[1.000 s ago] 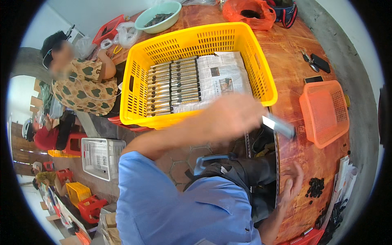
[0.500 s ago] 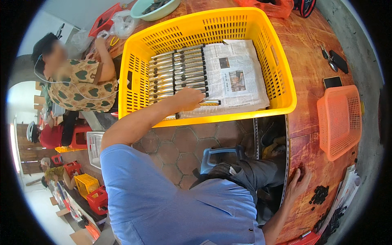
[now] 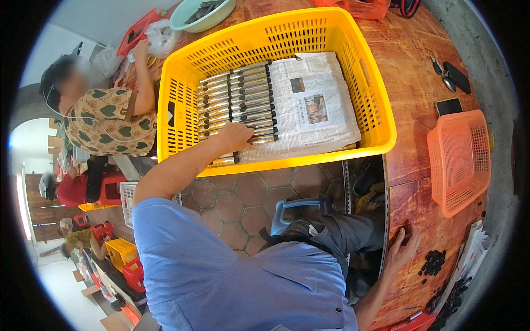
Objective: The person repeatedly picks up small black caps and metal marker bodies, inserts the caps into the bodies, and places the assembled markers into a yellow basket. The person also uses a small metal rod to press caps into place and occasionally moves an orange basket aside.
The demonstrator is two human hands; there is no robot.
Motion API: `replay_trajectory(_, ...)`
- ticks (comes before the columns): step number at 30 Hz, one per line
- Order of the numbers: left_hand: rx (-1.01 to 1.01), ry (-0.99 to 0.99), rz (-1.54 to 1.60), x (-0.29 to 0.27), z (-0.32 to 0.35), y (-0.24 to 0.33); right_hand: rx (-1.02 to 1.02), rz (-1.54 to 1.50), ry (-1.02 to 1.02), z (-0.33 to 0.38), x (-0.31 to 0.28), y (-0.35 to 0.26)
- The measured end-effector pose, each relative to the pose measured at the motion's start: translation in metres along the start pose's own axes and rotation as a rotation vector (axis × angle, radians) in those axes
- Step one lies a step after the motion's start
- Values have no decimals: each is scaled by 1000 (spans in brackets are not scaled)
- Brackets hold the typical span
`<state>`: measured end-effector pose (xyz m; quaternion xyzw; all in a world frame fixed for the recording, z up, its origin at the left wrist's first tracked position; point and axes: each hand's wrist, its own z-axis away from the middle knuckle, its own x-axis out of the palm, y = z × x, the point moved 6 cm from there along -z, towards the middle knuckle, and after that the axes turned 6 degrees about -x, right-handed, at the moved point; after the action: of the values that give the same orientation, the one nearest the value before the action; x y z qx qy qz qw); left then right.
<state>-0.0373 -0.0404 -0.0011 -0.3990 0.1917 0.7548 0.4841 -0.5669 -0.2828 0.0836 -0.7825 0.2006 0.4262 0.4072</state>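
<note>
Inside the yellow basket [image 3: 369,131], shiny metal tubes with black end pieces [image 3: 251,91] lie side by side in two columns on newspaper [image 3: 339,118]. My left hand [image 3: 236,135] reaches over the basket's near wall. Its fingers are closed on a metal tube [image 3: 266,139] at the near end of the right column; the tube's left part is hidden under the hand. My right hand [image 3: 402,252] rests on the edge of the wooden table [image 3: 408,193], fingers apart around a dark patch I cannot make out.
An orange-pink basket [image 3: 459,165] and a phone [image 3: 448,107] lie at right, keys [image 3: 441,71] beyond. Small black pieces [image 3: 433,263] are heaped past my right hand. A green basin [image 3: 201,14] stands far left. A co-worker [image 3: 110,116] sits at left. A blue stool [image 3: 284,212] stands below.
My left hand has drawn the tube leftward, bringing its black end near the ends of the row. The basket appears slightly further left in view. My right hand stays put.
</note>
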Motion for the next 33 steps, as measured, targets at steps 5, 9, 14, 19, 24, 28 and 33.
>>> replay_trajectory(5, -86, -105, -79, -20, 10, -6, -29, -14, 5, -1, 1, 0)
replay_trajectory(9, -223, 192, 79, -54, 8, -45, -7, -42, -2, -1, 1, 0)
replay_trajectory(14, -254, 709, 385, -149, 53, -27, -7, -23, -15, -1, -1, 5)
replay_trajectory(19, 410, 944, 496, -180, 108, 130, 24, -33, -2, 1, -5, 1)
replay_trajectory(24, 1089, 882, 456, -115, 134, 313, 37, -219, 106, 9, -12, -9)
replay_trajectory(28, 1321, 843, 512, -103, 138, 419, 243, -611, 294, 53, -15, 9)
replay_trajectory(33, 1338, 847, 390, -118, 123, 502, 169, -122, 315, 95, -92, 13)
